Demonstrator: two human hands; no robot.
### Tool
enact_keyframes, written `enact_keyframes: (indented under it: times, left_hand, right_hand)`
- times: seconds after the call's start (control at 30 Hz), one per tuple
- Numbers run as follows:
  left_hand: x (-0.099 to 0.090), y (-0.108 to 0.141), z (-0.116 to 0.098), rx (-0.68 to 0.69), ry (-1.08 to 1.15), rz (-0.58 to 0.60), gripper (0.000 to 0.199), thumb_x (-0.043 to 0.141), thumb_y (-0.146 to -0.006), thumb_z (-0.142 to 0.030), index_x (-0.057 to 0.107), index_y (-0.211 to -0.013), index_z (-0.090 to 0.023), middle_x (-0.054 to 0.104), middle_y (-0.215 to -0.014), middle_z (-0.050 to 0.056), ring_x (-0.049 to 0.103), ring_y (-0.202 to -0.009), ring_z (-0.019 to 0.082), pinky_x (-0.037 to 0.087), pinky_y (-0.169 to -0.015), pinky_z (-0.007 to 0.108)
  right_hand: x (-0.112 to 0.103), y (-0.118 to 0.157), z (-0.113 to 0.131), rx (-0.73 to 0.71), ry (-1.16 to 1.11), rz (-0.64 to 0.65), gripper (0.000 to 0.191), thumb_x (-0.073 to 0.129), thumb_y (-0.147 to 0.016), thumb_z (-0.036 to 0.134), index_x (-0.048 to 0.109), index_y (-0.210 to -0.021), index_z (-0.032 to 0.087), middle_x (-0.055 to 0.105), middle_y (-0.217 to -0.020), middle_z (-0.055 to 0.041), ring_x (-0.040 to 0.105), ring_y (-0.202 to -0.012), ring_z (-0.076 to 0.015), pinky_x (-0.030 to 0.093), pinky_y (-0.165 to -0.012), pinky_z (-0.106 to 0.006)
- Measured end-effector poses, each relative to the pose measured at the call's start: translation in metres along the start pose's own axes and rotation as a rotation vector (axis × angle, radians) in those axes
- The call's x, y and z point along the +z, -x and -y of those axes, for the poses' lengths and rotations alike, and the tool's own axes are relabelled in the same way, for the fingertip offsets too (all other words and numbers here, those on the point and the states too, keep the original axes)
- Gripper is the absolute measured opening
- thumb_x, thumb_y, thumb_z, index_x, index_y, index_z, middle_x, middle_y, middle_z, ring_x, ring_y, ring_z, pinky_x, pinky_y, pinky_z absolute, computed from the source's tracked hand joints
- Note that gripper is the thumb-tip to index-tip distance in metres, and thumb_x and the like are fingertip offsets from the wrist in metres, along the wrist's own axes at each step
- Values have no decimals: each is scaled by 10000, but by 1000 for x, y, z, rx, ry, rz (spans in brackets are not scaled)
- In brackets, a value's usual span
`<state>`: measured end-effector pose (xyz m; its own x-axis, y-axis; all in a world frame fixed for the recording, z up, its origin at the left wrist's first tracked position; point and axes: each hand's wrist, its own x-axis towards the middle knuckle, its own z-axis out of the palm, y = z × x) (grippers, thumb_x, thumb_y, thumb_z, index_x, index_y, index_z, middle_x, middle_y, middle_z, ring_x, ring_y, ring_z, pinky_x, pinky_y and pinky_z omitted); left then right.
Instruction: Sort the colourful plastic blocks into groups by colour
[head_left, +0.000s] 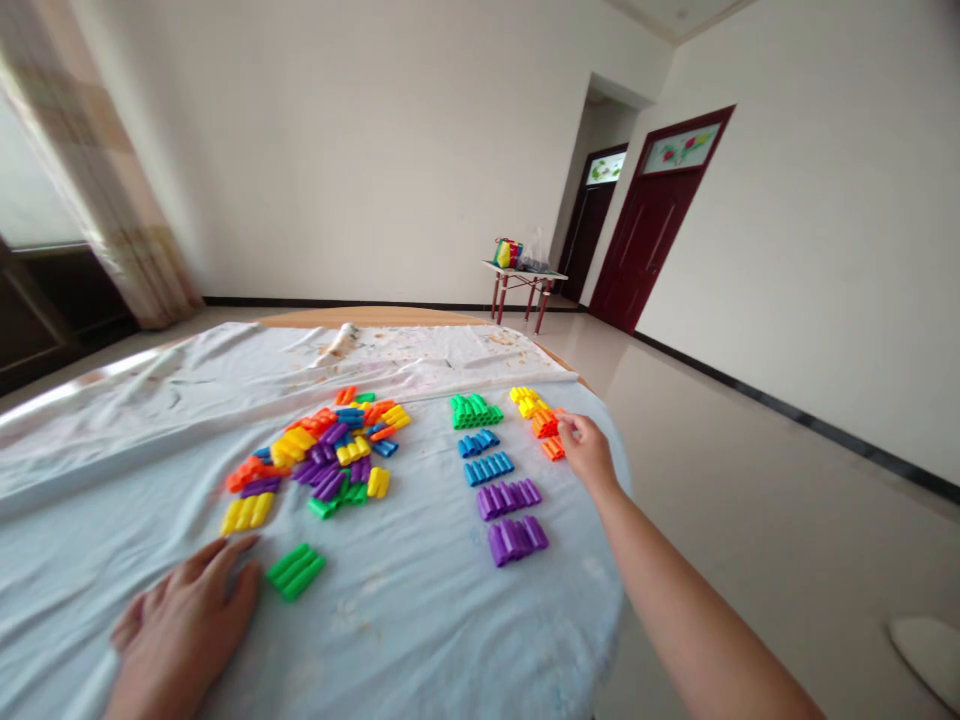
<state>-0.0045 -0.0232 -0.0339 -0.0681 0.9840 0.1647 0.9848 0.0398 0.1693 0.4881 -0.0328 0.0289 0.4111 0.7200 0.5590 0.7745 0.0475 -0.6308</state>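
My left hand (pixel 187 610) lies on the blue cloth with its fingers spread, beside a green ridged piece (pixel 295 571) and just below a yellow one (pixel 247 514). At the right, the fingers of my right hand (pixel 585 445) are pressed together at the orange pieces (pixel 545 424); anything between them is hidden. Yellow pieces (pixel 528 401) sit just behind the orange ones. Left of these, a column holds green pieces (pixel 475 411), blue pieces (pixel 488 468) and purple pieces (pixel 517 539). A mixed pile (pixel 322 455) of coloured pieces spreads over the table's middle left.
The round table (pixel 375 316) carries a blue cloth (pixel 405 620) and a wrinkled pale floral cloth (pixel 247 365). Beyond it, a small table (pixel 559 276) holds bags. A dark red door (pixel 645 230) stands at the right, and a curtain (pixel 120 190) hangs at the left.
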Motion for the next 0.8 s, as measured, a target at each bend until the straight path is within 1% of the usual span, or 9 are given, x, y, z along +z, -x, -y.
enact_keyframes:
  times: [0.07, 0.13, 0.27, 0.37, 0.47, 0.57, 0.6, 0.67, 0.8]
  left_hand:
    - [-16, 7, -13, -3, 1, 26, 519, 225, -870, -433, 562, -1219, -247, 535, -1308, 76, 451, -1218, 274, 275, -1061, 441]
    - [-25, 12, -21, 1, 23, 32, 528, 217, -874, -423, 562, -1224, -229, 529, -1312, 93, 446, -1224, 274, 280, -1057, 438]
    - [-28, 16, -25, -31, 14, 16, 519, 234, -868, -428, 560, -1228, -246, 529, -1314, 85, 451, -1218, 277, 275, -1057, 443]
    - [-28, 18, -26, -37, 5, 27, 522, 229, -868, -435, 546, -1242, -255, 515, -1329, 77, 446, -1224, 270, 262, -1061, 446]
    - [-30, 20, -28, -48, 6, 23, 525, 236, -865, -454, 536, -1249, -256, 505, -1338, 77, 434, -1232, 271, 244, -1065, 454]
    - [-31, 22, -30, -49, 15, 33, 524, 259, -858, -464, 523, -1260, -254, 496, -1348, 81, 435, -1230, 270, 240, -1063, 454]
    - [-32, 22, -30, -52, 19, 34, 523, 268, -856, -468, 520, -1263, -257, 494, -1351, 81, 437, -1229, 270, 239, -1063, 454]
    - [-32, 22, -30, -61, 28, 27, 522, 280, -852, -480, 525, -1258, -263, 495, -1350, 79, 439, -1227, 273, 235, -1063, 457]
    - [-31, 22, -30, -71, 39, 15, 513, 276, -853, -479, 540, -1240, -271, 502, -1342, 72, 433, -1233, 275, 215, -1072, 463]
  right_hand:
    - [7, 9, 37, -128, -106, 27, 246, 458, -840, 291, 651, -945, 180, 673, -987, -102, 592, -973, -218, 457, -905, -384]
    - [14, 26, 79, -217, -210, 106, 221, 469, -852, 277, 636, -972, 196, 664, -997, -85, 590, -955, -204, 476, -868, -367]
    - [39, 73, 156, -371, -399, 295, 189, 495, -857, 216, 621, -998, 210, 657, -1010, -63, 576, -991, -178, 456, -909, -344]
    - [73, 106, 194, -437, -451, 491, 190, 550, -823, 184, 627, -996, 198, 665, -981, -53, 580, -979, -173, 448, -917, -331]
    - [110, 128, 212, -437, -378, 635, 244, 634, -779, 261, 629, -1010, 181, 661, -988, -68, 577, -977, -198, 448, -910, -343]
    - [136, 141, 217, -440, -235, 734, 422, 705, -708, 411, 626, -1040, 164, 646, -1009, -98, 560, -996, -245, 440, -905, -387]
    - [141, 144, 216, -444, -191, 756, 461, 718, -685, 438, 626, -1043, 161, 641, -1011, -105, 552, -1001, -259, 438, -900, -399]
    - [146, 148, 214, -452, -138, 780, 458, 724, -674, 415, 627, -1047, 168, 631, -1018, -105, 538, -1008, -267, 435, -890, -403]
    - [144, 146, 203, -441, -163, 741, 418, 661, -710, 244, 591, -1120, 199, 616, -1072, -74, 516, -1036, -233, 413, -912, -372]
